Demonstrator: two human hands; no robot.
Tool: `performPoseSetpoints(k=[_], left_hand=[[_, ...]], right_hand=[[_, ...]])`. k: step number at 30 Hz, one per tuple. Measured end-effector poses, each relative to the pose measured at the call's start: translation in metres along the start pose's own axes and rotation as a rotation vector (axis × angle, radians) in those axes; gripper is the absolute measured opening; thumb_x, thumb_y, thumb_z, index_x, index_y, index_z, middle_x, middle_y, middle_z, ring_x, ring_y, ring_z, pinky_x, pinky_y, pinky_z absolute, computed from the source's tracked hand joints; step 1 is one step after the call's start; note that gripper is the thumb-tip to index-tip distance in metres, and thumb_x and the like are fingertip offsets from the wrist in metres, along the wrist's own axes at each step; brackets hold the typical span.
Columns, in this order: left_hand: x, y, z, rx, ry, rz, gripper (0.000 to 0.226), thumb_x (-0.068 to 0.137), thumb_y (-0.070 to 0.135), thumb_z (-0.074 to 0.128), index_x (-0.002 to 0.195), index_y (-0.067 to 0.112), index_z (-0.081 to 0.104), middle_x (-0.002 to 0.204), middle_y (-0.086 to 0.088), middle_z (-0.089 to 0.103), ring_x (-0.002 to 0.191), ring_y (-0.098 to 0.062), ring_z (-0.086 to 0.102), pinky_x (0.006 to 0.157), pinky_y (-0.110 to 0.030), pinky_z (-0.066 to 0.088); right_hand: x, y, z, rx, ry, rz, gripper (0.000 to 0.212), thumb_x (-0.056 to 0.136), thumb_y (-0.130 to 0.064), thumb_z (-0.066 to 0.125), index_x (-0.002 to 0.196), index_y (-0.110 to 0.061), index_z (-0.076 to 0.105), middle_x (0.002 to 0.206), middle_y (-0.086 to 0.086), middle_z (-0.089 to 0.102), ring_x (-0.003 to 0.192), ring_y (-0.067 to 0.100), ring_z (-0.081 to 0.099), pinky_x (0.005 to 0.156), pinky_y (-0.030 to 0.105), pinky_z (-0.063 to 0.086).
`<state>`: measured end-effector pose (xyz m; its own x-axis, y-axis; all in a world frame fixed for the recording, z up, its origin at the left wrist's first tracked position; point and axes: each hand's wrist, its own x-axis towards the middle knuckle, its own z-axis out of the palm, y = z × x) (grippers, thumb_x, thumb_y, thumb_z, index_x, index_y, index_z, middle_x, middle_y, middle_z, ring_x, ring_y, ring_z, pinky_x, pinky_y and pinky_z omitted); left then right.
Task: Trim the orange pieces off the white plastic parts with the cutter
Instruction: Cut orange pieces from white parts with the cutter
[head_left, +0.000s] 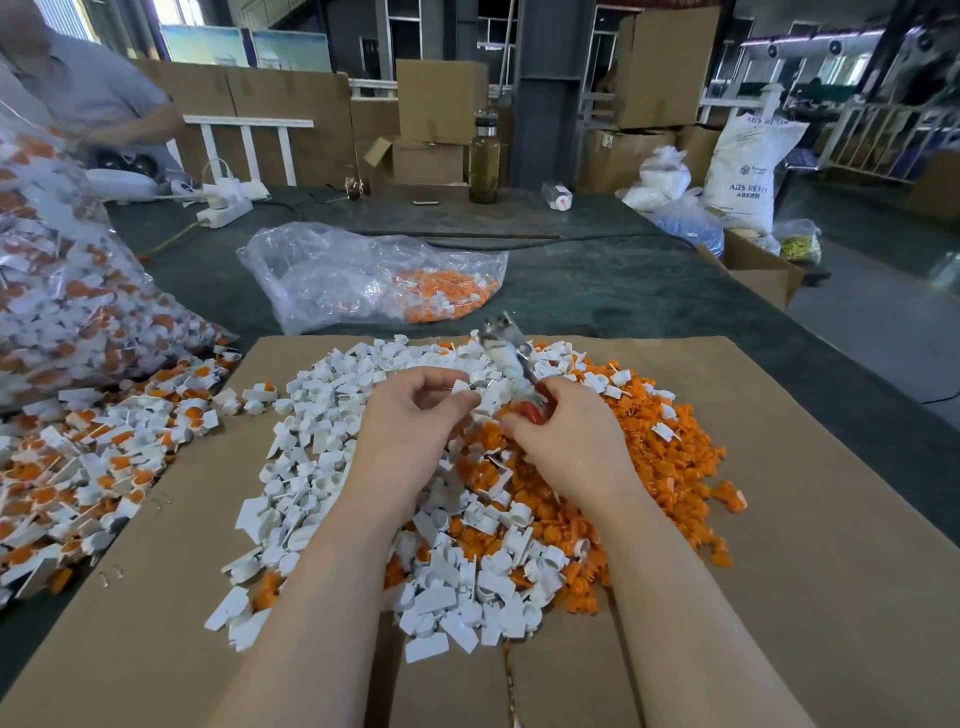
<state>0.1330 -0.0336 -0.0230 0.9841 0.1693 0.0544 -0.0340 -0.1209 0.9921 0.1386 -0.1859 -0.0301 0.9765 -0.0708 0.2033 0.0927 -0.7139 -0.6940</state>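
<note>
Hands: we see both held close together above the middle of the heap, so part and tool meet without reaching.
Left hand: fingers curled and pinched on a small white part, lifted off the pile and offered toward the tool; we read this as presenting it for the cut.
Right hand: fingers wrapped round the red handles of the cutter, clamped on them; the metal head points away from us and is blurred, so we cannot tell if the blades are apart or together.
Task thing: the pinched part sits just beside the cutter's shank, between the two hands; whether orange is on it we cannot tell, too small.
White pile: mostly left and near side of the cardboard sheet; we judge these trimmed pieces, dropped on the holding hand's side.
Orange pile: right side under the cutter hand, likely where offcuts fall.
Untrimmed stock: white-with-orange parts spill at far left from a big clear bag, within the left hand's reach.
Second bag: lies on the bench past the cardboard, holding orange and white bits.
Bystander: another person's sleeve at far left.
Progress: we guess plenty of stock remains.
</note>
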Motion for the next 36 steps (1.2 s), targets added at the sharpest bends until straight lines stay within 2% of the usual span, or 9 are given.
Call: performPoseSetpoints(k=[2, 6, 8, 11, 15, 17, 20, 25, 36], left_hand=[[-0.002, 0.002, 0.003, -0.083, -0.023, -0.029, 0.011, 0.085, 0.010, 0.075, 0.091, 0.019, 0.074, 0.077, -0.001, 0.076, 0.071, -0.013, 0.071, 0.069, -0.022, 0.057], [-0.003, 0.004, 0.007, -0.197, 0.010, -0.078, 0.009, 0.086, 0.005, 0.073, 0.086, 0.014, 0.073, 0.075, -0.004, 0.075, 0.075, -0.019, 0.074, 0.073, -0.029, 0.060], [-0.004, 0.005, 0.008, -0.268, 0.019, -0.089, 0.008, 0.086, 0.003, 0.072, 0.087, 0.011, 0.073, 0.073, -0.005, 0.074, 0.073, -0.019, 0.074, 0.070, -0.028, 0.059], [-0.005, 0.007, 0.007, -0.369, 0.023, -0.090, 0.007, 0.085, 0.000, 0.071, 0.089, 0.006, 0.072, 0.069, -0.006, 0.074, 0.068, -0.017, 0.073, 0.060, -0.021, 0.057], [-0.006, 0.009, 0.007, -0.387, 0.037, -0.089, 0.009, 0.084, -0.002, 0.072, 0.088, 0.007, 0.073, 0.072, -0.010, 0.075, 0.066, -0.017, 0.073, 0.059, -0.020, 0.056], [-0.007, 0.009, 0.007, -0.376, 0.039, -0.087, 0.011, 0.083, -0.002, 0.072, 0.088, 0.008, 0.074, 0.075, -0.012, 0.076, 0.069, -0.019, 0.074, 0.060, -0.021, 0.057], [-0.008, 0.009, 0.008, -0.366, 0.042, -0.071, 0.012, 0.082, -0.002, 0.074, 0.087, 0.009, 0.075, 0.076, -0.013, 0.076, 0.070, -0.020, 0.074, 0.061, -0.021, 0.057], [-0.009, 0.011, 0.010, -0.311, 0.078, -0.017, 0.018, 0.078, -0.002, 0.077, 0.079, 0.017, 0.077, 0.077, -0.011, 0.076, 0.070, -0.023, 0.073, 0.067, -0.026, 0.060], [-0.015, 0.015, 0.010, -0.103, 0.096, 0.134, 0.011, 0.079, 0.013, 0.081, 0.085, 0.023, 0.079, 0.075, 0.005, 0.076, 0.070, -0.009, 0.071, 0.071, -0.025, 0.058]], right_hand=[[-0.001, -0.001, -0.001, 0.225, 0.019, 0.034, 0.011, 0.085, -0.029, 0.069, 0.088, -0.021, 0.063, 0.083, -0.006, 0.065, 0.078, 0.015, 0.065, 0.073, 0.040, 0.058], [-0.003, -0.006, -0.004, 0.398, 0.065, -0.021, 0.007, 0.085, -0.022, 0.071, 0.084, -0.027, 0.065, 0.071, -0.017, 0.064, 0.069, -0.002, 0.060, 0.058, 0.011, 0.045], [-0.005, -0.008, -0.004, 0.424, 0.079, -0.060, 0.007, 0.087, -0.021, 0.070, 0.090, -0.026, 0.066, 0.074, -0.014, 0.065, 0.073, -0.004, 0.060, 0.057, 0.007, 0.045], [-0.006, -0.013, -0.003, 0.389, 0.120, -0.104, 0.009, 0.088, -0.022, 0.069, 0.096, -0.023, 0.065, 0.081, -0.012, 0.065, 0.075, 0.001, 0.061, 0.063, 0.011, 0.047], [-0.008, -0.018, 0.002, 0.286, 0.199, -0.141, 0.019, 0.086, -0.025, 0.071, 0.102, -0.023, 0.061, 0.088, -0.014, 0.064, 0.082, 0.006, 0.062, 0.074, 0.029, 0.054], [-0.009, -0.019, 0.003, 0.244, 0.239, -0.165, 0.021, 0.086, -0.025, 0.072, 0.102, -0.025, 0.058, 0.088, -0.018, 0.062, 0.081, 0.005, 0.061, 0.072, 0.028, 0.053], [-0.011, -0.020, 0.004, 0.166, 0.304, -0.190, 0.027, 0.085, -0.026, 0.072, 0.097, -0.034, 0.049, 0.082, -0.028, 0.053, 0.075, -0.004, 0.055, 0.065, 0.015, 0.043], [-0.013, -0.022, 0.007, 0.128, 0.369, -0.205, 0.034, 0.081, -0.024, 0.075, 0.096, -0.035, 0.047, 0.088, -0.022, 0.056, 0.080, 0.001, 0.056, 0.063, 0.011, 0.038], [-0.011, -0.022, 0.009, 0.161, 0.375, -0.188, 0.029, 0.083, -0.025, 0.074, 0.094, -0.034, 0.049, 0.080, -0.021, 0.055, 0.073, 0.003, 0.058, 0.061, 0.020, 0.046]])
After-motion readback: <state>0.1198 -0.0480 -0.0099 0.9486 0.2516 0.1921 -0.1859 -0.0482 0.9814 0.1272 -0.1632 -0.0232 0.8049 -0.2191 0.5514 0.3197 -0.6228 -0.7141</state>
